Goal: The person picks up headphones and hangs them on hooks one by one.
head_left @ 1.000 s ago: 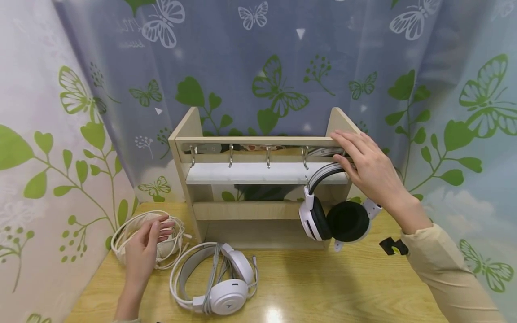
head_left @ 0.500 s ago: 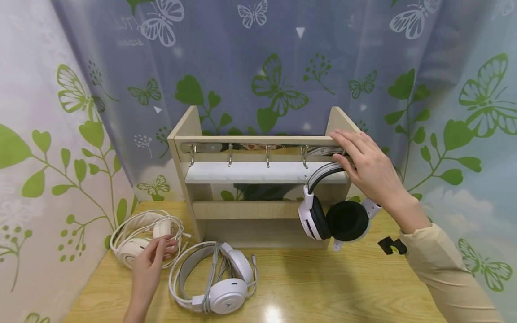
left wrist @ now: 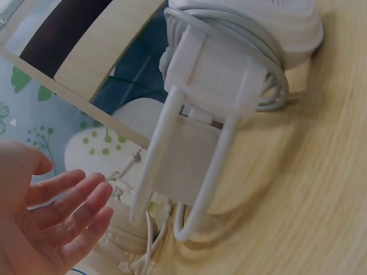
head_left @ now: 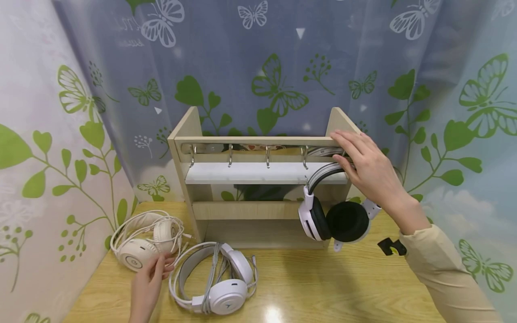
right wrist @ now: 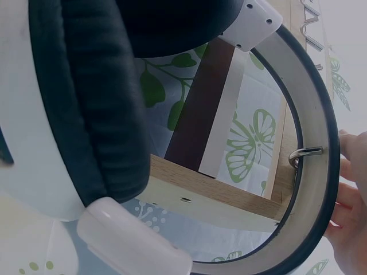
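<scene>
White headphones with black ear pads (head_left: 348, 220) hang at the right end of the wooden rack (head_left: 258, 210). In the right wrist view, their headband (right wrist: 318, 114) loops over a metal hook (right wrist: 307, 152). My right hand (head_left: 369, 168) rests on the rack's top right edge, its fingers extended and its thumb near the headband. On the table's left lies a cream headset (head_left: 137, 253) wrapped in its cable. Just in front of it, my left hand (head_left: 147, 278) holds nothing; the left wrist view shows its fingers (left wrist: 74, 215) spread loosely. Beside that hand lies a white headset (head_left: 228, 296) with grey cable.
Several metal hooks (head_left: 267, 157) line the rack's upper bar, with a white shelf (head_left: 258, 173) behind and below. A small black object (head_left: 392, 246) shows beside the right sleeve. Patterned curtain (head_left: 226, 54) surrounds the wooden table (head_left: 307, 287).
My left hand has moved from over the cream headset toward the table's front, uncovering that headset's ear cups. The right hand and the hanging headphones have stayed in place.
</scene>
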A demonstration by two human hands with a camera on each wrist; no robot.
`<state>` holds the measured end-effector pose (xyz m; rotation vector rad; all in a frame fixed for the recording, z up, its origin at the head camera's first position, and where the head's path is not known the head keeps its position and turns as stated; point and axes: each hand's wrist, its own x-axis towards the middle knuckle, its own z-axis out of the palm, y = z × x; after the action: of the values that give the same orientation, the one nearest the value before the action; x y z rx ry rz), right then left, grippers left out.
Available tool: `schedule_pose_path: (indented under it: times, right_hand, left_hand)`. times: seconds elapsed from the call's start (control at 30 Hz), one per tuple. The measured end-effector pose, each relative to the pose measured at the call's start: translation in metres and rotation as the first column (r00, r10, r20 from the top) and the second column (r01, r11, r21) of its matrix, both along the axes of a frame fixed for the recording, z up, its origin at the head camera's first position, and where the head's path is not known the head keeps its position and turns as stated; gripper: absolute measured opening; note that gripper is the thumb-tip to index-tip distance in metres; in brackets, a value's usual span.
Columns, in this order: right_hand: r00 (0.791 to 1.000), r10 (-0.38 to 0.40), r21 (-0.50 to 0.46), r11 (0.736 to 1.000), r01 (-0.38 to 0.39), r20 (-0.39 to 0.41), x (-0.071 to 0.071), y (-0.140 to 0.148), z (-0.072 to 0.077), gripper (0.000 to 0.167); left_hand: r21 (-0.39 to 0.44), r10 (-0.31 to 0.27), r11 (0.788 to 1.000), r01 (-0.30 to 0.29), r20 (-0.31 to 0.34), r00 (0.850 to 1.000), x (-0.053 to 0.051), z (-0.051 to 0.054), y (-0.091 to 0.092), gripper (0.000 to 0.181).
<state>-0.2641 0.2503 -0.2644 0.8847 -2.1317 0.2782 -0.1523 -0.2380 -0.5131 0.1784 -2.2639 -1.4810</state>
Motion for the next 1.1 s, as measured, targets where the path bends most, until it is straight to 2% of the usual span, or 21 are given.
schedule_pose_path:
  times: [0.17, 0.3, 0.47, 0.6, 0.7, 0.9, 1.1]
  right_hand:
    - [1.000, 0.004, -0.001, 1.000, -0.004, -0.003, 0.000, 0.000, 0.000, 0.058]
    - [1.000, -0.001, 0.002, 1.000, 0.001, -0.003, 0.000, 0.000, 0.000, 0.058]
    - [1.000, -0.006, 0.007, 1.000, 0.006, -0.004, 0.000, 0.000, -0.001, 0.058]
    - [1.000, -0.002, 0.007, 1.000, 0.002, -0.011, 0.000, 0.000, 0.000, 0.058]
    - [1.000, 0.003, 0.006, 1.000, -0.003, -0.017, 0.000, 0.000, 0.000, 0.057]
    - [1.000, 0.005, 0.005, 1.000, -0.005, -0.020, 0.000, 0.000, 0.001, 0.056]
    - [1.000, -0.007, 0.008, 1.000, 0.007, -0.008, 0.000, 0.000, -0.001, 0.057]
  left_hand:
    - [-0.054, 0.045, 0.998, -0.042, 0.058, 0.997, 0.005, -0.003, -0.002, 0.032]
    - [-0.090, 0.082, 0.993, -0.071, 0.119, 0.990, 0.009, -0.006, -0.005, 0.031]
    - [-0.148, 0.112, 0.986, -0.079, 0.233, 0.966, 0.013, -0.013, -0.012, 0.031]
    - [-0.228, 0.139, 0.971, -0.071, 0.297, 0.945, 0.015, -0.020, -0.016, 0.030]
    - [-0.263, 0.141, 0.964, -0.049, 0.341, 0.930, 0.018, -0.023, -0.017, 0.034]
    - [-0.299, 0.078, 0.953, 0.055, 0.417, 0.906, 0.018, -0.025, -0.015, 0.043]
    - [-0.320, 0.055, 0.942, 0.102, 0.445, 0.894, 0.016, -0.026, -0.009, 0.040]
